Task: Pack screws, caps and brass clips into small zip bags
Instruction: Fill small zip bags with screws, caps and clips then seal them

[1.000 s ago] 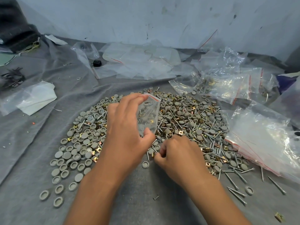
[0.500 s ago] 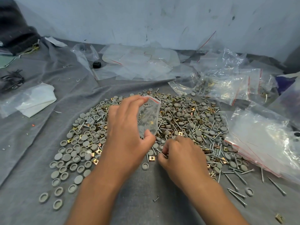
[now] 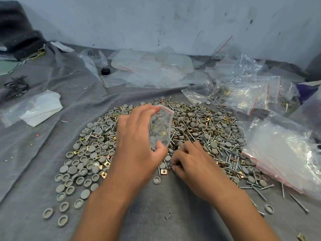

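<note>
A wide heap of grey caps (image 3: 90,153), silver screws (image 3: 224,150) and brass clips (image 3: 164,171) lies on the grey cloth. My left hand (image 3: 137,146) holds a small clear zip bag (image 3: 160,127) with a red strip upright over the heap, fingers at its mouth, thumb at its bottom corner. The bag holds a few pieces. My right hand (image 3: 192,164) sits at the heap's near edge with fingers curled, pinching small parts; what it pinches is hidden under the fingers.
A stack of empty zip bags (image 3: 281,153) lies at the right, filled bags (image 3: 243,94) behind it, loose plastic sheets (image 3: 152,68) by the wall. White paper in plastic (image 3: 40,108) lies left, black wires (image 3: 15,86) far left. Loose screws (image 3: 258,192) lie near right.
My right hand has slid slightly toward me along the heap's near edge, fingers still working at the parts. My left hand keeps the bag in the same place.
</note>
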A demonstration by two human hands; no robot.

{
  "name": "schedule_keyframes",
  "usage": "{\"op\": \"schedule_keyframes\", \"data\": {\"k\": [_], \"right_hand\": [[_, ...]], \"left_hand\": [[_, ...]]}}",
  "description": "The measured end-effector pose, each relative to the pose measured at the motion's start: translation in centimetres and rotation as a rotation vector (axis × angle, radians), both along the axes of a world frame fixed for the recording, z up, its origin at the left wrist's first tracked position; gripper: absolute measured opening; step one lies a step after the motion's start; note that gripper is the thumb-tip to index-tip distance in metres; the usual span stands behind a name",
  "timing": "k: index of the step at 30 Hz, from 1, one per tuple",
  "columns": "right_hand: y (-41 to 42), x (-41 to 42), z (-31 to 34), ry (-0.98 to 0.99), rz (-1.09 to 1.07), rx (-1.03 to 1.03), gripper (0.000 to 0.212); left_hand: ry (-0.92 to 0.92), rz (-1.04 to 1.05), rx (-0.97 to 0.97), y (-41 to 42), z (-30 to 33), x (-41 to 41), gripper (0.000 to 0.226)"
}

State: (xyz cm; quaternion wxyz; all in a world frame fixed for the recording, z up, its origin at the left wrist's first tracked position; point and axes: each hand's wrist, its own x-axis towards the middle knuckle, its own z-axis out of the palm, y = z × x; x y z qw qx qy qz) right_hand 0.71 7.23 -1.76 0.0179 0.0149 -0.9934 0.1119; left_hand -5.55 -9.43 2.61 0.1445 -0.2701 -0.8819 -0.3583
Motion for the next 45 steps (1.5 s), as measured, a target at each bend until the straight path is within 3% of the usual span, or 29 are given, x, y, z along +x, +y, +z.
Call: {"op": "schedule_keyframes", "data": {"k": [4,8,10,12,15,18,20,23,26,30,35,45], "right_hand": [[0.7,-0.4,0.1,0.049,-0.005,-0.084,0.015],[1.0,-0.1,2.1,0.385,-0.148,-0.556,0.008],[0.0,0.0,3.5,0.62,-0.097,-0.547,0.002],[-1.2,-0.3,4.3,0.731,-0.008,-0.422,0.011],[-1.8,-1.0,4.6,0.692,0.006,-0.34,0.02],[-0.8,-0.8,4.8,0.731,-0.107,-0.473,0.01],[0.8,-0.7,4.4,0.637,-0.247,-0.521,0.008],[2.5,-0.9,2.9,0.203,-0.416,-0.434,0.005],[1.5,-1.0,1.1,-0.016,-0.423,-0.219,0.027],[0.3,-1.3,0.6,0.058,-0.437,-0.011,0.033],[-0.2,-1.3,0.8,0.043,-0.452,0.027,0.016],[0.5,-1.3,0.6,-0.022,-0.357,-0.009,0.019]], "left_hand": [[0.004,0.002,-0.007,0.1,0.0,-0.1,0.069],[0.007,-0.001,0.006,0.2,-0.1,0.0,0.072],[0.017,-0.009,-0.001,0.3,-0.2,0.0,0.072],[0.021,-0.029,-0.011,0.5,-0.2,0.0,0.07],[0.021,-0.044,-0.016,0.6,-0.1,0.0,0.067],[0.017,-0.022,-0.026,0.4,-0.2,0.0,0.069],[0.01,-0.011,-0.026,0.1,-0.3,-0.2,0.072],[0.005,-0.007,-0.022,0.1,-0.3,-0.1,0.073],[0.01,-0.007,-0.017,0.2,-0.3,-0.2,0.073],[0.017,-0.013,-0.002,0.4,-0.2,-0.1,0.072],[0.014,-0.014,-0.001,0.5,-0.1,0.1,0.072],[-0.015,-0.017,0.079,-0.4,0.4,-0.2,0.072]]}}
